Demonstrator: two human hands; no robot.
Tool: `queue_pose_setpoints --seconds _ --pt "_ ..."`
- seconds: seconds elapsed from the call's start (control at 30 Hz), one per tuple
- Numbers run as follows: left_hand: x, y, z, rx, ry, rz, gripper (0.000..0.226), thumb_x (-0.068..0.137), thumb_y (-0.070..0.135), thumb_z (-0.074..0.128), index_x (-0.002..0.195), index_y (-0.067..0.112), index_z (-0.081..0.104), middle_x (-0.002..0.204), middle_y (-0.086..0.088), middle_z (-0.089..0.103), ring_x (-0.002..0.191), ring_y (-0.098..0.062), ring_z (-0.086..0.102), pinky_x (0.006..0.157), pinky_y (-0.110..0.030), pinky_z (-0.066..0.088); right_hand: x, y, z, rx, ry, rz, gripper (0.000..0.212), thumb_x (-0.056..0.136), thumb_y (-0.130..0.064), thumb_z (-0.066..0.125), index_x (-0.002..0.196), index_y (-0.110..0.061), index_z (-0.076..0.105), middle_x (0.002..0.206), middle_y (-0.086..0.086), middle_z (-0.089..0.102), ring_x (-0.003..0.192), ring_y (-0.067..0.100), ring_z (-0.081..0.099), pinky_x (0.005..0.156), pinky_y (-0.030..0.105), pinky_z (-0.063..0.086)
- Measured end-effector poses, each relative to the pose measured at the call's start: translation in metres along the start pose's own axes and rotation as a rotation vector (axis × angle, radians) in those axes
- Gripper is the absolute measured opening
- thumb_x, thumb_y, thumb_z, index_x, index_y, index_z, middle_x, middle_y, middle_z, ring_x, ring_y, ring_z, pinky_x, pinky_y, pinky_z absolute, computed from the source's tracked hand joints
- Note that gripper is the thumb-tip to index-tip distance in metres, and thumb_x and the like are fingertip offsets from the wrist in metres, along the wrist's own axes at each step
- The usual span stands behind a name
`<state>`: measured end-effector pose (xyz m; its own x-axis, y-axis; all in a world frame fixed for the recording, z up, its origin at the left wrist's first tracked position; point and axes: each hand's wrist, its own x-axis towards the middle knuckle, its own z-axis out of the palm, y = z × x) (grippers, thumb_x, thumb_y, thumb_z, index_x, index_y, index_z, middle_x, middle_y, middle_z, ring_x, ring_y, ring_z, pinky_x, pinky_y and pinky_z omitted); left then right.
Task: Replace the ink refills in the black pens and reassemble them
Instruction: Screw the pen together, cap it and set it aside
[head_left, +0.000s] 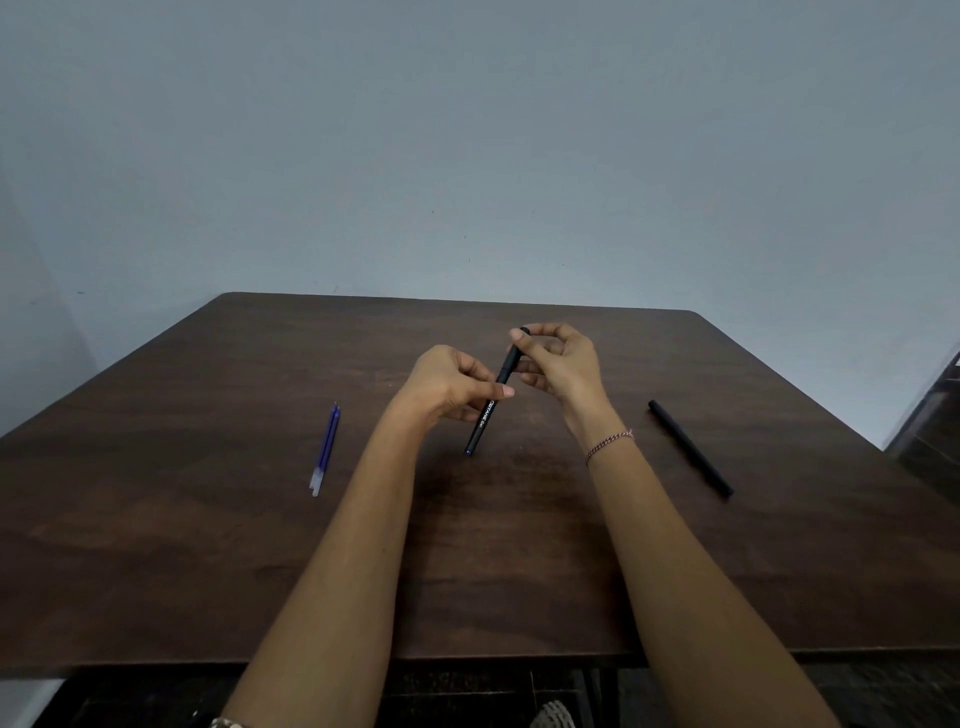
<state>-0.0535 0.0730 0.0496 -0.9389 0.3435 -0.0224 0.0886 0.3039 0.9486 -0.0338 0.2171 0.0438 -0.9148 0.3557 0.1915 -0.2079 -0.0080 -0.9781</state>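
A black pen with white lettering is held tilted above the middle of the dark wooden table; its lower end points toward me and shows a small blue tip. My left hand pinches the pen's middle between thumb and fingers. My right hand grips the pen's upper end with its fingertips. A second black pen lies flat on the table to the right, untouched. Two blue ink refills lie side by side on the left.
The table's far edge meets a plain grey-blue wall. A dark stepped structure stands past the table's right edge. The near table edge runs below my forearms.
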Motion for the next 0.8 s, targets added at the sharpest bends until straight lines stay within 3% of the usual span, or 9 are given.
queue_pose_setpoints --seconds 0.17,0.3,0.47,0.6,0.7,0.8 --pt "0.0 0.002 0.0 -0.014 0.024 -0.003 0.023 0.071 0.016 0.081 0.084 0.003 0.067 0.071 -0.002 0.065 0.066 -0.009 0.063 0.046 -0.016 0.051 0.002 0.001 0.001 -0.016 -0.019 0.003 0.026 0.078 -0.024 0.074 0.097 -0.016 0.058 0.081 0.004 0.07 0.06 0.007 0.067 0.052 0.018 0.052" --pt "0.0 0.002 -0.001 -0.053 0.045 0.005 0.027 0.074 0.013 0.079 0.092 -0.003 0.067 0.073 -0.005 0.066 0.068 -0.011 0.063 0.046 -0.017 0.053 0.003 0.003 0.001 -0.044 -0.079 -0.032 0.041 0.077 -0.021 0.076 0.112 -0.017 0.056 0.081 0.007 0.068 0.067 0.012 0.068 0.055 0.02 0.053" --pt "0.0 0.002 -0.002 -0.057 0.044 0.007 0.015 0.078 0.012 0.074 0.088 0.003 0.069 0.083 -0.007 0.069 0.072 -0.01 0.065 0.05 -0.017 0.055 0.005 0.006 0.002 -0.067 -0.193 -0.079 0.051 0.072 -0.011 0.079 0.115 -0.026 0.055 0.082 0.004 0.063 0.066 0.012 0.067 0.06 0.02 0.053" --pt "0.0 0.002 -0.002 -0.053 0.034 0.012 0.013 0.079 0.01 0.073 0.089 0.001 0.07 0.086 -0.009 0.069 0.072 -0.01 0.065 0.051 -0.017 0.056 0.007 0.009 0.001 -0.197 -0.236 -0.154 0.063 0.07 -0.014 0.08 0.125 -0.026 0.05 0.089 0.009 0.063 0.083 0.023 0.067 0.075 0.032 0.057" --pt "0.001 0.002 -0.003 -0.047 0.038 0.019 0.017 0.08 0.01 0.073 0.094 0.0 0.071 0.088 -0.011 0.07 0.075 -0.012 0.067 0.054 -0.019 0.057 0.006 0.012 0.002 -0.231 -0.252 -0.189 0.067 0.072 -0.016 0.079 0.13 -0.028 0.046 0.084 0.01 0.06 0.081 0.027 0.065 0.086 0.04 0.056" --pt "0.0 0.001 -0.003 -0.041 0.043 0.03 0.015 0.08 0.008 0.072 0.092 0.0 0.071 0.088 -0.012 0.07 0.074 -0.012 0.067 0.055 -0.019 0.057 0.007 0.013 0.004 -0.235 -0.26 -0.211 0.066 0.075 -0.015 0.077 0.131 -0.027 0.046 0.073 0.0 0.058 0.076 0.023 0.065 0.085 0.042 0.056"
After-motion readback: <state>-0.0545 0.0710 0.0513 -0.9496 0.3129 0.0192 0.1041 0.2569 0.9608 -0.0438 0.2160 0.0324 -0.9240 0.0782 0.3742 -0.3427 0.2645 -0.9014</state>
